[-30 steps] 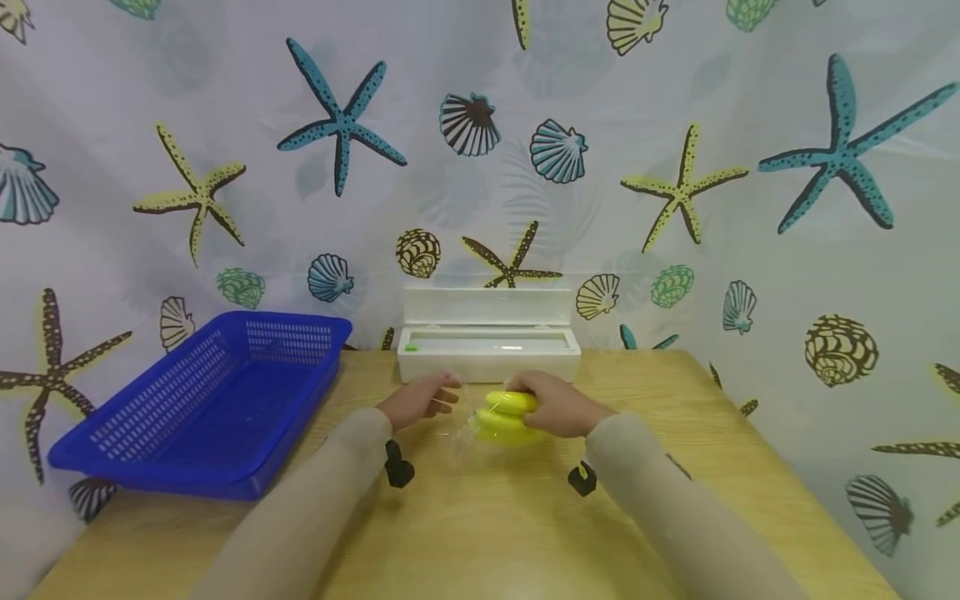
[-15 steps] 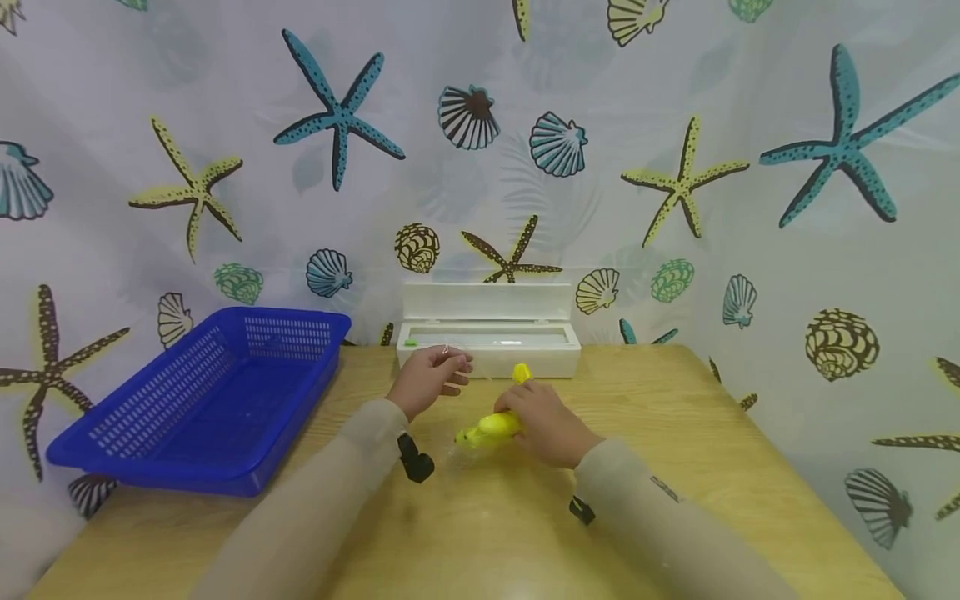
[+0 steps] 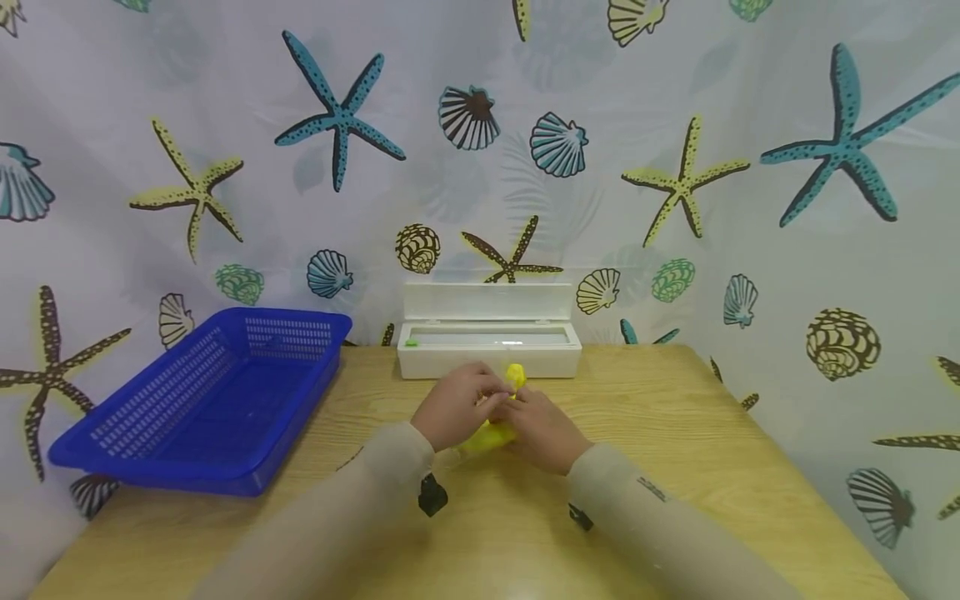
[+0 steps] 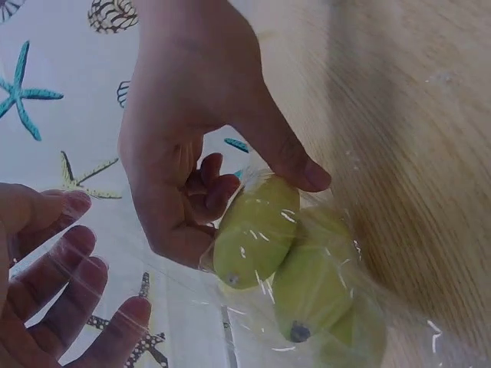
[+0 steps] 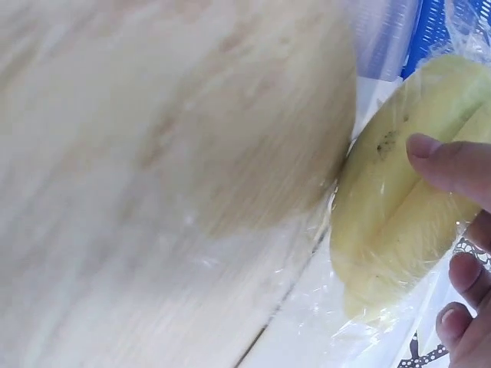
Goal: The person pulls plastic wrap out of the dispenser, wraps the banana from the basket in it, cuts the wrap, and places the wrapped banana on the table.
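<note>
Bananas (image 4: 314, 264), a small yellow-green bunch, are low over the middle of the worktop (image 3: 645, 400), in front of the white box. Right hand (image 3: 543, 429) is clamped on the bunch: thumb lies across the fruit, fingers curl round the other side. Left hand (image 3: 459, 406) is up against the right in the head view, partly over its fingers; left wrist view shows its fingers bent slightly and spread apart, with thin clear plastic film (image 4: 418, 330) across them. Can't tell if it pinches any film. Same film wraps round the fruit, wrinkled and shiny, with a loose sheet spreading past the dark banana ends. Head view: one yellow tip pokes out beyond the hands, another piece shows below them. White box (image 3: 487, 362) sits near the far edge of the worktop, lid (image 3: 487, 302) raised upright behind it, small green tab (image 3: 411, 342) at its left end. Blue basket (image 3: 251, 483), slotted sides, stands at the left, well apart from the hands. Pale left sleeve (image 3: 322, 508) and right sleeve (image 3: 667, 517). Backdrop (image 3: 465, 50) is white cloth printed with starfish and shells.
</note>
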Demonstrator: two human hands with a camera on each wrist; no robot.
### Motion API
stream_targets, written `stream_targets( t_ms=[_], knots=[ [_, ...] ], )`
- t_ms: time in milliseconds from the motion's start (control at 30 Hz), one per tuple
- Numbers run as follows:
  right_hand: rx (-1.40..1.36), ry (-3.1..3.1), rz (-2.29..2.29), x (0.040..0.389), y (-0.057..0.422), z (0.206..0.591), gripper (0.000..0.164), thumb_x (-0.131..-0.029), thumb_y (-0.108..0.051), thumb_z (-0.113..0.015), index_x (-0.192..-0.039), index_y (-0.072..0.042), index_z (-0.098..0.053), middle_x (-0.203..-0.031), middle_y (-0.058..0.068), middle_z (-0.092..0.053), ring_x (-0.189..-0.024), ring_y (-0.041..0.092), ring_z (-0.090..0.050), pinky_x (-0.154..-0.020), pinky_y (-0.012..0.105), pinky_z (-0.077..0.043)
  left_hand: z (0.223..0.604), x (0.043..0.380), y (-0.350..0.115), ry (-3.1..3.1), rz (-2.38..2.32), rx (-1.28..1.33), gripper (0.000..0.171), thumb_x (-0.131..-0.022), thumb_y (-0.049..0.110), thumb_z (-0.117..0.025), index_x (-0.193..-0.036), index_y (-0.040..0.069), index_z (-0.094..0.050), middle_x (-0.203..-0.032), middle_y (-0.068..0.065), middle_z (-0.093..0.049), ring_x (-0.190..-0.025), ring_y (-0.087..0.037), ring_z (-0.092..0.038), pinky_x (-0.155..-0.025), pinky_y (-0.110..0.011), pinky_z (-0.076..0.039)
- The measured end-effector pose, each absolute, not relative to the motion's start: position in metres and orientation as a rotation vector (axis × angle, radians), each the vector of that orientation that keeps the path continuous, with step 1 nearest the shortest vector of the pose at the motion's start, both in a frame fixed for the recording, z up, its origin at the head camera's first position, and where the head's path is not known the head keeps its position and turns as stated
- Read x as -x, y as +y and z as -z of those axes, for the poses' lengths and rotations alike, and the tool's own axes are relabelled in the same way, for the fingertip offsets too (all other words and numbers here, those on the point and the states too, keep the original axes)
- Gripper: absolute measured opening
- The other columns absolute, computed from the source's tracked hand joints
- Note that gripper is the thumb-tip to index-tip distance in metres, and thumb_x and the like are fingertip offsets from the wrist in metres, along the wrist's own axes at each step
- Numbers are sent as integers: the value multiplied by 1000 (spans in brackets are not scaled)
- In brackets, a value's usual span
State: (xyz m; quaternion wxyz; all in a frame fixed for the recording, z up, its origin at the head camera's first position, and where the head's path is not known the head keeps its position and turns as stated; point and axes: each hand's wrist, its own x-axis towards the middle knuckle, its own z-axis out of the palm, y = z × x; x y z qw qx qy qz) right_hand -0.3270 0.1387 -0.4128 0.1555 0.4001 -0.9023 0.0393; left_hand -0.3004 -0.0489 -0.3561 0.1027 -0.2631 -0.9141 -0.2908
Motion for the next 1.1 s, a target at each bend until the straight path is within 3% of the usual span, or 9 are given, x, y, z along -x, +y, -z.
stream_targets(
  t_ms=[100, 167, 300, 433, 667, 767, 900, 1000, 1100],
  knots=[
    [-1134, -2621, -119, 328, 141, 416, 56, -83, -25, -83, -132, -15, -60, -131, 2, -66, -119, 22, -61, -105, 42, -49, 358, 293, -41, -2689, 596, 880, 21, -99, 28, -64, -112, 18, -77, -101, 5, -69, -88, -9, -60, -79, -23, -54],
    [-1110, -2670, -202, 327, 143, 417, 54, -82, -24, -83, -130, -12, -60, -122, 3, -68, -109, 20, -63, -101, 41, -51, 360, 289, -37, -2685, 501, 934, 20, -98, 28, -65, -112, 18, -78, -99, 4, -70, -84, -8, -59, -74, -21, -53],
    [-1091, -2755, -424, 325, 146, 417, 44, -88, -24, -79, -126, -12, -62, -110, 0, -65, -100, 16, -60, -96, 39, -53, 362, 281, -30, -2698, 434, 983, 17, -95, 26, -70, -109, 18, -76, -100, 3, -73, -86, -8, -63, -77, -22, -55],
    [-1079, -2838, -623, 325, 152, 417, 34, -94, -20, -71, -126, -17, -60, -109, -3, -62, -103, 14, -59, -97, 40, -53, 364, 275, -26, -2718, 443, 982, 20, -92, 27, -73, -110, 19, -72, -103, 4, -74, -92, -8, -68, -83, -24, -57],
    [-909, -2841, -1025, 331, 161, 407, 26, -100, -5, -55, -116, -19, -71, -117, -1, -72, -106, 18, -66, -91, 39, -56, 371, 272, -21, -2709, 472, 1015, 21, -91, 19, -74, -112, 16, -72, -96, 7, -75, -85, -4, -68, -76, -17, -55],
    [-776, -2873, -1335, 336, 161, 402, 27, -105, -17, -47, -119, -10, -69, -119, 9, -70, -102, 20, -65, -87, 36, -56, 372, 272, -16, -2649, 425, 1048, 17, -96, 21, -69, -112, 17, -70, -96, 7, -75, -82, -3, -68, -73, -17, -55],
    [-553, -2938, -1657, 345, 161, 398, 52, -108, -42, -37, -132, -2, -61, -133, 17, -65, -115, 26, -65, -93, 39, -56, 371, 270, -8, -2561, 384, 1065, 17, -102, 29, -58, -114, 21, -68, -96, 7, -75, -73, -1, -64, -70, -17, -55],
    [-408, -2997, -1771, 352, 163, 394, 70, -104, -60, -31, -134, -3, -60, -132, 17, -65, -117, 28, -65, -96, 41, -55, 370, 268, -4, -2565, 374, 1080, 16, -102, 27, -58, -113, 19, -66, -96, 6, -75, -68, 1, -59, -68, -14, -54],
    [-387, -3084, -1743, 356, 163, 388, 70, -99, -66, -41, -131, -7, -63, -125, 11, -68, -111, 23, -65, -94, 39, -54, 371, 267, 0, -2586, 358, 1102, 12, -101, 22, -60, -112, 16, -61, -102, 5, -74, -70, 1, -60, -70, -12, -53]
  ],
)
